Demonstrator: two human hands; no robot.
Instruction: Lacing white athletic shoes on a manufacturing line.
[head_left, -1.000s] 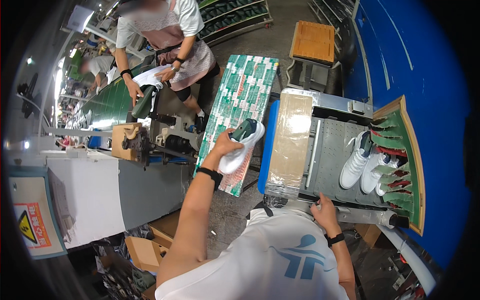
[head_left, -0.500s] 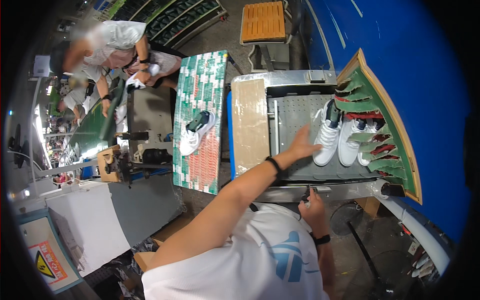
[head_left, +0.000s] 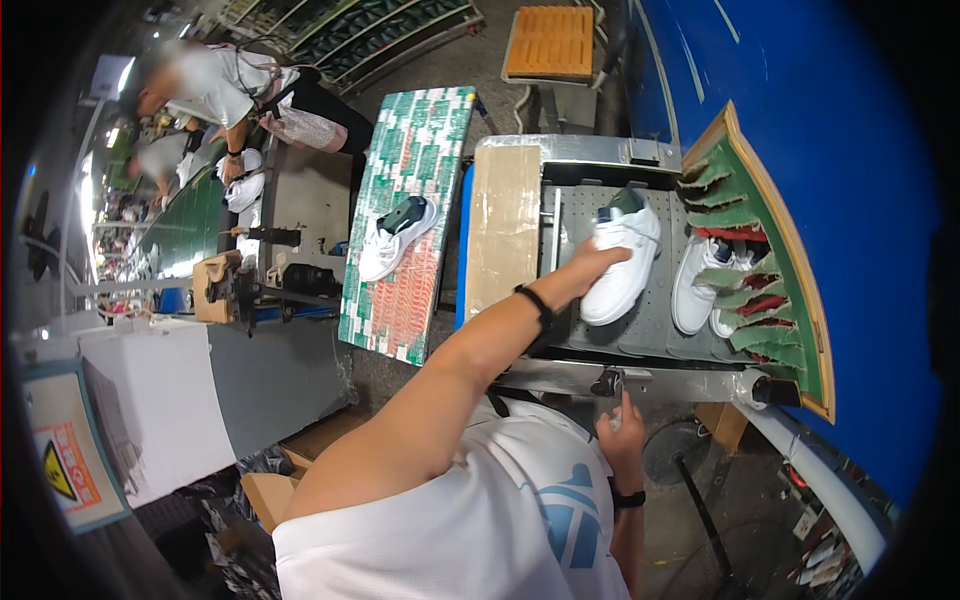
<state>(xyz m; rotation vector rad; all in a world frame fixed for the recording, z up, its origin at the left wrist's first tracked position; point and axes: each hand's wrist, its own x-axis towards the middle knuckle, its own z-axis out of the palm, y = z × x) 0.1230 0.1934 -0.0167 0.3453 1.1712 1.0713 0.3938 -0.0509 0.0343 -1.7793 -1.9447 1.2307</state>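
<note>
My left hand [head_left: 600, 266] grips a white sneaker [head_left: 622, 262] with a dark green lining by its side, over the grey perforated conveyor [head_left: 575, 200]. To the right, another white sneaker [head_left: 692, 285] stands on the conveyor, and a third [head_left: 722, 318] is partly hidden behind torn green and red flaps [head_left: 745, 285]. My right hand [head_left: 622, 435] is low beside the conveyor's near metal edge, close to a small black fitting [head_left: 607, 382]. Its fingers are curled, with one digit pointing up; what they hold, if anything, is unclear.
A white sneaker [head_left: 397, 240] lies on a green, white and red taped board [head_left: 400, 310] to the left. Cardboard [head_left: 503, 235] covers the conveyor's left end. A blue machine wall [head_left: 830, 180] stands right. At far left, a co-worker [head_left: 235, 95] handles white shoes at a green belt.
My left hand has closed on the nearest sneaker and brought it left, away from the others. My right hand has dropped slightly from the black fitting. The co-worker has leaned toward the green belt.
</note>
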